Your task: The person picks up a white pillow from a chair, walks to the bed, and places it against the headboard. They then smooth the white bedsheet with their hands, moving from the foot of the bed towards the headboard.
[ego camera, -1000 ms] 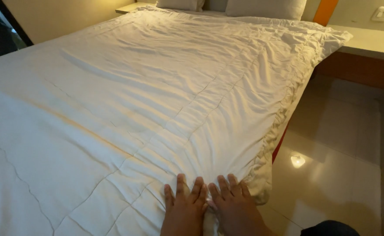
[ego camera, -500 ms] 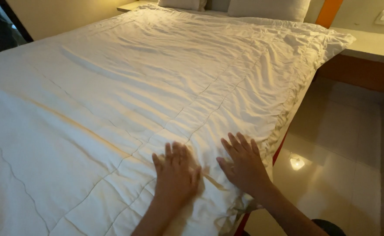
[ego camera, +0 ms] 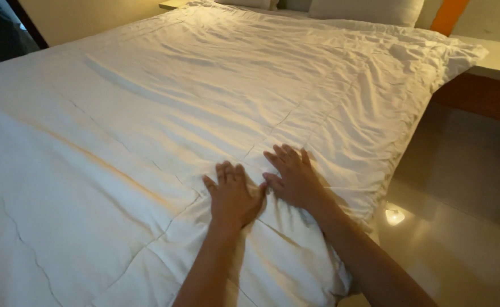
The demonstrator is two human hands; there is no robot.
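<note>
White quilted duvet [ego camera: 216, 113] covered the whole bed, its stitched seams running in long lines across the cloth, and it spread out from under both hands in every direction. The left hand [ego camera: 233, 196] lay flat on it, palm down, fingers spread wide and pointing up the bed, gripping nothing. The right hand [ego camera: 292, 179] lay flat just beside it, likewise open with fingers splayed, its thumb touching or nearly touching the left hand's edge; which of the two could not be told. Both pressed on the duvet near its right-hand border, where the cloth hung over the side of the mattress. Creases fanned away from the hands toward the far end of the bed. Pillows [ego camera: 363, 8] rested at the head of the bed, well apart from the hands. Beyond the duvet's right edge was a glossy tiled floor [ego camera: 460, 227] with a small bright reflection of a light [ego camera: 395, 216] on it, and a wooden ledge [ego camera: 477, 94] stood along the wall.
</note>
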